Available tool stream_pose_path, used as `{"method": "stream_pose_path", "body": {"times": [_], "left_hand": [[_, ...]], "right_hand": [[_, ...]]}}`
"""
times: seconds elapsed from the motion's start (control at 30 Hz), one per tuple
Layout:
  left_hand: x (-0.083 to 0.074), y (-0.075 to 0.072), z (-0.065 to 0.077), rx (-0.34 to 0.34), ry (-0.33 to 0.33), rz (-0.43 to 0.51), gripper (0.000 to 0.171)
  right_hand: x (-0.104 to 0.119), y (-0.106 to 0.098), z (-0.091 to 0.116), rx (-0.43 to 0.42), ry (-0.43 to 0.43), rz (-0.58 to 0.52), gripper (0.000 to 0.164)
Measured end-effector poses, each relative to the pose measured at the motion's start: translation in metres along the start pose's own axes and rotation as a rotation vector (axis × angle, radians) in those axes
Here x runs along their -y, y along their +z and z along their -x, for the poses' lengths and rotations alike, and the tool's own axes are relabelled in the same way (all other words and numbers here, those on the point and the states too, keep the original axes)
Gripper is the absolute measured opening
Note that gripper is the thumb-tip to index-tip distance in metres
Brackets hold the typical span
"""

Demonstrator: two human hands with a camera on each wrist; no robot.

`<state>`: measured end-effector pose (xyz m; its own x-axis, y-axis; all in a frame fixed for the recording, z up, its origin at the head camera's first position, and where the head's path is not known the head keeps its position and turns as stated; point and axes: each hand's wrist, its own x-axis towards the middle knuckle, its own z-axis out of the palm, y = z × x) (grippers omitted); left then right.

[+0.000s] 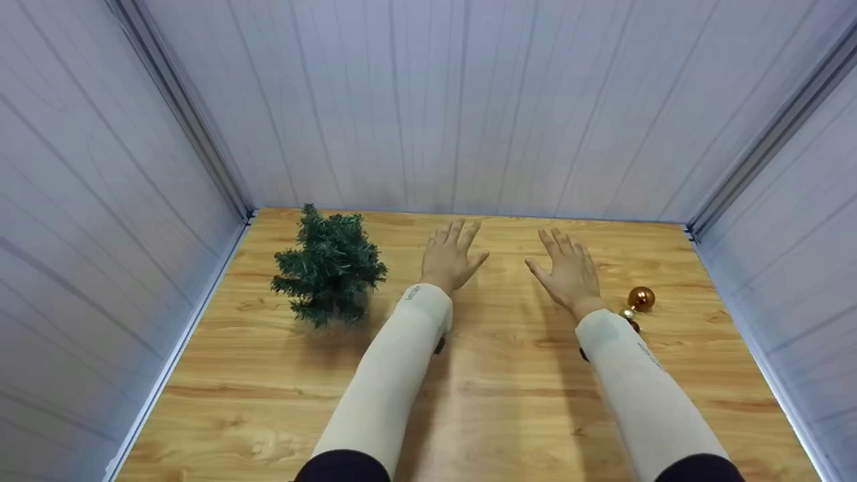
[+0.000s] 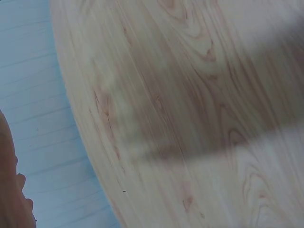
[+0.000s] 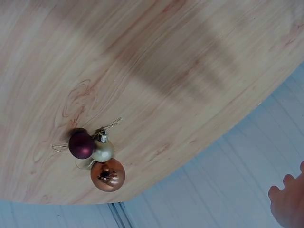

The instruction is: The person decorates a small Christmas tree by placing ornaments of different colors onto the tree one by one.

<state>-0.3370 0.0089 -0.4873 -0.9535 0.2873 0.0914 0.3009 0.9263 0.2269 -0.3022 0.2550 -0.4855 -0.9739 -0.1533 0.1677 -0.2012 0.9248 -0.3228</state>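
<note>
Both hands hover over the wooden table with fingers straight and spread, holding nothing. My left hand [image 1: 450, 258] is right of a small green artificial Christmas tree [image 1: 328, 268], apart from it. To the right of the middle is my right hand [image 1: 568, 273], left of a cluster of bauble ornaments. In the right wrist view these are a shiny copper bauble [image 3: 108, 175], a pale gold bauble [image 3: 102, 150] and a dark red bauble [image 3: 81, 145], with thin gold hanging loops. In the head view, the right sleeve sits close beside the dark one. The tree's base is hidden by its branches.
The wooden table [image 1: 495, 415] is bounded by a white panel wall [image 1: 428, 107] at the back, a left panel [image 1: 80, 221] and a right panel [image 1: 797, 268]. Grey metal posts stand in both back corners. Shadows of the hands fall on the tabletop.
</note>
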Motion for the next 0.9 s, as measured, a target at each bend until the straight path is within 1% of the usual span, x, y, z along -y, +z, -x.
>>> {"method": "stream_pose_path", "body": {"times": [0.1, 0.2, 0.33, 0.43, 0.53, 0.63, 0.77, 0.83, 0.9], "left_hand": [[0.002, -0.004, 0.002, -0.004, 0.003, 0.002, 0.068], [0.005, -0.013, 0.003, -0.032, 0.023, -0.007, 0.066], [0.005, -0.024, 0.010, -0.108, 0.071, -0.013, 0.058], [0.004, -0.033, 0.020, -0.179, 0.102, 0.023, 0.051], [0.007, -0.046, 0.033, -0.274, 0.122, 0.075, 0.043], [0.016, -0.062, 0.051, -0.387, 0.134, 0.119, 0.036], [0.037, -0.081, 0.082, -0.559, 0.161, 0.167, 0.028], [0.049, -0.091, 0.097, -0.645, 0.164, 0.183, 0.023], [0.062, -0.100, 0.113, -0.723, 0.146, 0.205, 0.019]], "right_hand": [[0.000, -0.002, 0.000, -0.009, -0.004, 0.001, 0.071], [-0.002, -0.008, -0.001, -0.026, -0.003, -0.009, 0.069], [-0.012, -0.015, 0.007, -0.033, 0.032, -0.040, 0.068], [-0.024, -0.020, 0.016, -0.032, 0.065, -0.051, 0.064], [-0.037, -0.027, 0.025, -0.035, 0.086, -0.051, 0.056], [-0.047, -0.032, 0.034, -0.050, 0.096, -0.056, 0.050], [-0.058, -0.031, 0.048, -0.035, 0.123, -0.056, 0.046], [-0.061, -0.029, 0.054, -0.026, 0.139, -0.057, 0.045], [-0.065, -0.028, 0.059, -0.028, 0.152, -0.061, 0.044]]}}
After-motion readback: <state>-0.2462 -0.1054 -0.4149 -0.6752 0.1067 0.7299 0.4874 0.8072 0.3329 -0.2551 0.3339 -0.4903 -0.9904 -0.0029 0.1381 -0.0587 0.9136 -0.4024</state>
